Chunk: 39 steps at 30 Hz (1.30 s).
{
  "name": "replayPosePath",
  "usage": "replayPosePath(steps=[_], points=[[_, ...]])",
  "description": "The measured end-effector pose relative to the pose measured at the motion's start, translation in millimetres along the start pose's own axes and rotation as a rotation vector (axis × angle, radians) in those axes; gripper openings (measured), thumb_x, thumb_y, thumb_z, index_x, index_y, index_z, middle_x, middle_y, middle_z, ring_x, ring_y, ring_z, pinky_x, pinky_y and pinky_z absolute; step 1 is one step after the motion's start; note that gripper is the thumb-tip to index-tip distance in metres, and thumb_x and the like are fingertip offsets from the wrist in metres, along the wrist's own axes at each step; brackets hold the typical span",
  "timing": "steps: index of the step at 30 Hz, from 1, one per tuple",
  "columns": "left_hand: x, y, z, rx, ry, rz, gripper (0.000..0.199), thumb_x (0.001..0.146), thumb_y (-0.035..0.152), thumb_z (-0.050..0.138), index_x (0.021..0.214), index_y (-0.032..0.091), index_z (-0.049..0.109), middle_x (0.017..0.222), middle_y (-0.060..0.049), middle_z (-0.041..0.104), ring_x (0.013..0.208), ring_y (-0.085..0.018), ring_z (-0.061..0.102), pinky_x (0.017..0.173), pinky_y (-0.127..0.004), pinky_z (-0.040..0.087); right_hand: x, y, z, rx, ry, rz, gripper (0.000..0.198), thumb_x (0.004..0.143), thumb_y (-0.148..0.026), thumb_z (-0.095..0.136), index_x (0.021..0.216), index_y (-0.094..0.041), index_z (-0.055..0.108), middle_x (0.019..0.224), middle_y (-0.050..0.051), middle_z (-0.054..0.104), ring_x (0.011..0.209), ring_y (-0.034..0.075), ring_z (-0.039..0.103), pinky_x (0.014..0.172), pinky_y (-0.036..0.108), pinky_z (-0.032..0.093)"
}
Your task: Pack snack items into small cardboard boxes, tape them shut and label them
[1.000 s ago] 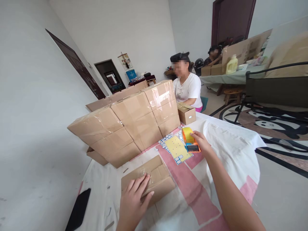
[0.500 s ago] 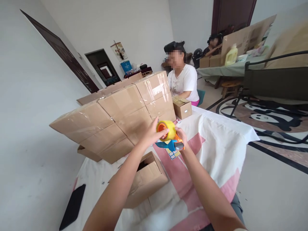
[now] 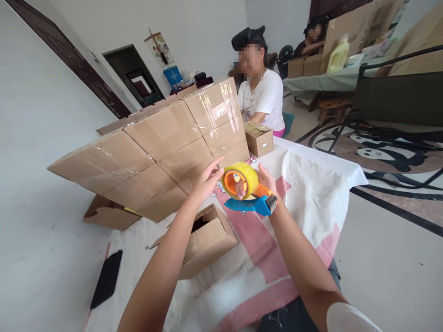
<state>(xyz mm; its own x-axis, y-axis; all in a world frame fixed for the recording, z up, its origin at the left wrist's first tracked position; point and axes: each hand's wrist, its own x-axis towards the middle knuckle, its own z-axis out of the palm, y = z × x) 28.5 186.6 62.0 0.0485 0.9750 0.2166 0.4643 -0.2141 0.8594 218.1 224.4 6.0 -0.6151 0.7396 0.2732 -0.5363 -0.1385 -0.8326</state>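
Right hand gripping the tape dispenser, one finger showing through the roll core. Left hand free, fingers extended and slightly parted, tips right at the roll's edge; can't tell if touching. Dispenser is up above the tabletop, just beyond an open box. Taped box stack stands behind the left hand. Seated person beyond.

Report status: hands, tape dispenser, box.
Right hand holding tape dispenser. Left hand open beside it, contact unclear. Open box partly hidden by left forearm.
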Motion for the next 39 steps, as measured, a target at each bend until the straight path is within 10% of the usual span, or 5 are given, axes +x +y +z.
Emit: replayPosePath(steps=[13,21,25,29,39], points=[[-32,9,1,0.015,-0.169,0.027,0.042,0.089,0.042,0.064,0.125,0.02,0.066,0.124,-0.01,0.07,0.114,-0.025,0.065,0.099,-0.038,0.051,-6,-6,-6,0.156,0.14,-0.149,0.066,0.075,-0.088,0.033,0.069,-0.027,0.056,0.039,-0.01,0.025,0.037,0.013,0.034,0.064,0.038,0.052],[-67,45,34,0.49,0.136,0.224,0.023,0.093,0.039,0.058,0.105,0.023,0.07,0.101,-0.004,0.066,0.095,-0.018,0.061,0.086,-0.032,0.049,-12,-6,6,-0.038,0.194,-0.233,0.059,0.083,-0.078,0.05,0.085,-0.022,0.067,0.069,0.004,0.064,0.076,0.025,0.066,0.071,0.037,0.056],[-71,44,53,0.27,0.014,0.028,0.029,0.091,0.045,0.06,0.08,0.021,0.074,0.086,-0.003,0.061,0.082,-0.017,0.057,0.075,-0.03,0.047,-13,2,13,-0.252,0.257,-0.441,0.05,0.089,-0.07,0.054,0.103,-0.024,0.066,0.086,0.002,0.065,0.081,0.021,0.062,0.075,0.033,0.053],[-72,38,64,-0.044,0.178,-0.021,0.028,0.086,0.038,0.067,0.064,0.019,0.068,0.071,0.001,0.046,0.074,-0.015,0.05,0.07,-0.028,0.043,-14,10,11,-0.382,0.279,-0.487,0.055,0.093,-0.074,0.041,0.091,-0.023,0.061,0.078,0.001,0.058,0.069,0.018,0.053,0.066,0.031,0.048],[-119,41,88,-0.1,0.193,-0.202,0.031,0.089,0.047,0.064,0.08,0.021,0.077,0.069,0.0,0.059,0.073,-0.015,0.054,0.069,-0.028,0.04,-6,13,0,-0.241,0.54,-0.525,0.051,0.092,-0.073,0.043,0.082,-0.025,0.057,0.074,0.002,0.058,0.077,0.021,0.061,0.069,0.034,0.053]])
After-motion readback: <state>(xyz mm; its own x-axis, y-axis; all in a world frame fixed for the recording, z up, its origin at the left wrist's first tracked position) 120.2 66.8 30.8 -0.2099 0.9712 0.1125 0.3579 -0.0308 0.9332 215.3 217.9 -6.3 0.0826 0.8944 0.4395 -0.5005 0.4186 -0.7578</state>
